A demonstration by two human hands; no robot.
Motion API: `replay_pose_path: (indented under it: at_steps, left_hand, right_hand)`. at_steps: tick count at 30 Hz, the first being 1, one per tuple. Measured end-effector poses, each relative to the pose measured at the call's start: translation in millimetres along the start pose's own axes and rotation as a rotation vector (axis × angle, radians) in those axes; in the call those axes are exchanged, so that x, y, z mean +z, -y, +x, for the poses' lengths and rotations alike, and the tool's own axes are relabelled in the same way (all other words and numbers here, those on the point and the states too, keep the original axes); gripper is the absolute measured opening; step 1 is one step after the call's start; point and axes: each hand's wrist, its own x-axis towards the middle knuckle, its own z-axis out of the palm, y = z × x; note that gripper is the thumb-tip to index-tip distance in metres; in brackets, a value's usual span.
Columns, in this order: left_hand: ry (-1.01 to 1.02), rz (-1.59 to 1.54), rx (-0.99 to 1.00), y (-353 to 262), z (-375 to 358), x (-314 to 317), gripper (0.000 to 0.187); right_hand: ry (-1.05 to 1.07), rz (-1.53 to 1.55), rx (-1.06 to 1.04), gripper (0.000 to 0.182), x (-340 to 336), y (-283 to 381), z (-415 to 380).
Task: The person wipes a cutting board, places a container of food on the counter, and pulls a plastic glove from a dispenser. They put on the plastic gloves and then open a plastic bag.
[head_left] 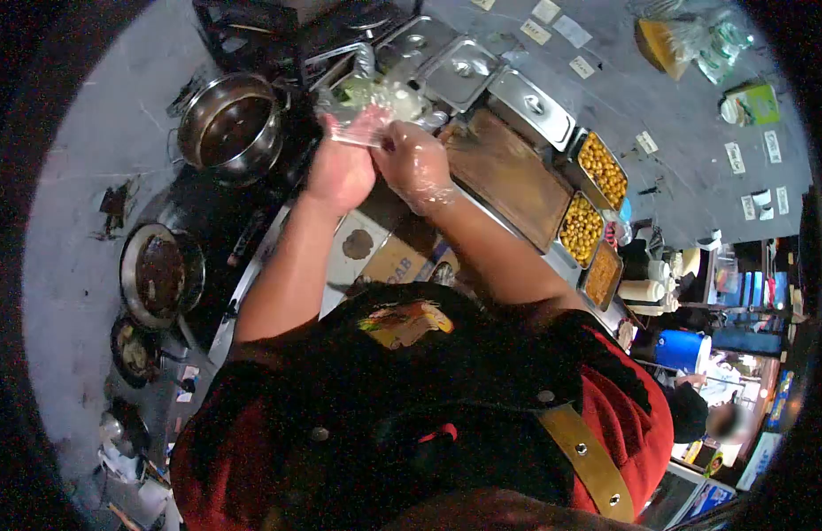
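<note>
My left hand (343, 166) is raised palm up, thumb apart from the fingers, with clear thin plastic (358, 133) stretched across its fingers. Beside it my right hand (414, 164), covered by a clear plastic glove, is closed on the edge of that plastic. The fingertips of both hands are partly blurred. Just beyond them lies a metal container (347, 90) with something green in it, partly hidden by the plastic. A brown cutting board (508, 177) is to the right of my right hand.
A large steel pot (229, 128) and a pan of dark contents (160, 276) stand at left. Lidded metal trays (532, 106) and trays of small round yellow-brown food (603, 168) line the right. A co-worker's dark sleeve (691, 413) shows at far right, near a blue container (682, 351).
</note>
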Motion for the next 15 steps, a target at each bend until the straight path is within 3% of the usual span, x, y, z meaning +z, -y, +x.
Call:
replay_pose_path:
  at_steps: [1,2,7,9,10,11,14,15]
  left_hand:
    - [0.089,0.156,0.123,2.3,4.8,1.2,0.081]
    - [-0.167,-0.201,-0.025,-9.5,9.7,19.4,0.071]
    - [-0.364,-0.199,0.152,-18.5,51.3,9.9,0.052]
    - [-0.300,-0.130,0.088,-29.6,58.2,24.4,0.061]
    - [-0.102,-0.085,0.041,-36.6,58.2,22.2,0.075]
    - [-0.099,-0.080,0.039,-42.3,57.0,21.9,0.075]
    - [0.125,-0.141,-0.283,-50.5,50.6,22.2,0.086]
    - [0.127,-0.137,-0.284,-47.6,49.8,25.0,0.086]
  right_hand:
    - [-0.026,0.071,0.064,0.030,6.8,-2.7,1.5]
    - [-0.029,0.077,0.086,0.030,3.0,1.6,6.9]
    - [-0.032,0.066,0.067,0.032,3.3,8.3,28.7]
    - [-0.062,0.080,0.100,0.030,3.9,14.0,36.5]
    - [-0.072,0.087,0.105,0.026,2.8,16.2,38.1]
    - [-0.077,0.090,0.106,0.026,-1.1,16.1,39.1]
    - [-0.035,0.124,-0.046,0.022,-9.6,13.6,42.3]
    - [-0.090,0.031,-0.132,0.020,-8.7,12.3,49.9]
